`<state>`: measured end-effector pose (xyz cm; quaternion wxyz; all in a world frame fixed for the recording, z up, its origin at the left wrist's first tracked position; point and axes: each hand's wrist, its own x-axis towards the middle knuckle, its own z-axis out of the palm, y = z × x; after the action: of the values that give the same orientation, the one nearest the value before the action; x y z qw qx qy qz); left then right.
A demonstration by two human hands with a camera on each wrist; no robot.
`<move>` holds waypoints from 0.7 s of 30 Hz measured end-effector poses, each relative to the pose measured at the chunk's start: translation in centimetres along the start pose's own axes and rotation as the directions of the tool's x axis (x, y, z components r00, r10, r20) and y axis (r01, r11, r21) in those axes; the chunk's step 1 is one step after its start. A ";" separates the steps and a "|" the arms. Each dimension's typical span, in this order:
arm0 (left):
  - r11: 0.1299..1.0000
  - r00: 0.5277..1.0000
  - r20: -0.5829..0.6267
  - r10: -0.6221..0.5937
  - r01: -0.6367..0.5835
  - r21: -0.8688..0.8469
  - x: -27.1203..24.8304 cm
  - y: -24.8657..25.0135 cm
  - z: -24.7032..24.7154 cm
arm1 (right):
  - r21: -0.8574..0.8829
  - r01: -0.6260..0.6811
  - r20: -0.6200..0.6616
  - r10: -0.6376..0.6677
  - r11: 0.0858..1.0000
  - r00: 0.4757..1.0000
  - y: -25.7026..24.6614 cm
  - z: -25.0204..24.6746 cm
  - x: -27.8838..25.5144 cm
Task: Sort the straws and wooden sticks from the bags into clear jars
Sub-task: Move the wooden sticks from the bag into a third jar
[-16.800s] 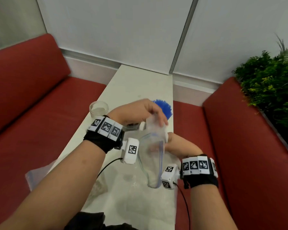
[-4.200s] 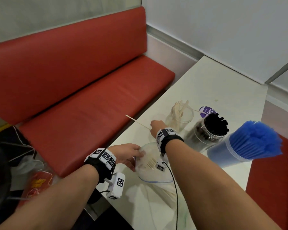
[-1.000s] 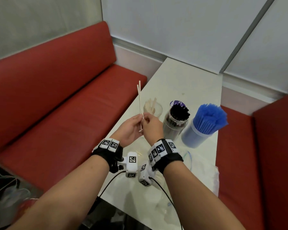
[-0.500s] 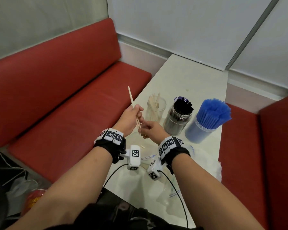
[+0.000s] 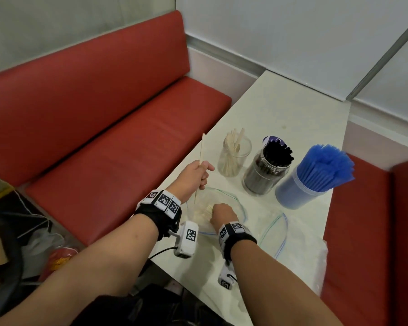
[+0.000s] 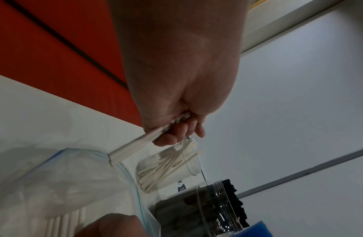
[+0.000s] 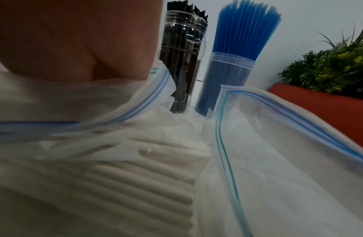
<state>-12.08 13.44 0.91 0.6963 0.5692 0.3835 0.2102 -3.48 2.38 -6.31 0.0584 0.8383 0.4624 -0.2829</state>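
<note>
Sticks (image 5: 201, 158) stand nearly upright in the left grip (image 5: 193, 178), tops leaning slightly right, above the bag (image 5: 233, 203) on the desk (image 5: 280, 114). The right grip (image 5: 222, 214) reaches inside that bag; whether it grasps anything cannot be told. No writing is legible.

- The left hand (image 5: 194, 176) is raised over the left edge of the desk (image 5: 292, 109), fingers (image 6: 177, 133) curled into a fist round thin wooden sticks (image 5: 199, 165) held nearly upright.
- The left forearm reaches forward from the lower left, with a black strap and white tagged blocks at the wrist.
- The right hand (image 5: 222, 214) sits lower, knuckles up, fingers dipped inside the mouth of a clear bag (image 5: 236, 203); how they lie is hidden.
- The right forearm comes in from the lower right, strapped the same way.
</note>
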 end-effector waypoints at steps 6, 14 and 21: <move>1.000 0.999 0.037 -0.013 0.012 0.008 0.9 0.2 0.6 | 0.053 -0.049 0.016 0.049 0.997 0.999 1.1 -0.6 0.0; 0.999 0.995 0.095 -0.037 0.040 -0.021 2.4 1.6 1.9 | 0.193 -0.089 -0.012 0.093 0.977 0.996 2.8 -3.7 -0.9; 0.928 0.903 0.272 -0.333 0.262 0.267 1.3 -0.2 3.2 | 0.373 -0.043 0.001 0.047 0.927 0.999 2.9 -5.6 -1.6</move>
<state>-8.85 12.34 0.57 0.7035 0.6043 0.3723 -0.0365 0.57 1.56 -1.25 -0.0974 0.8456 0.3811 -0.3608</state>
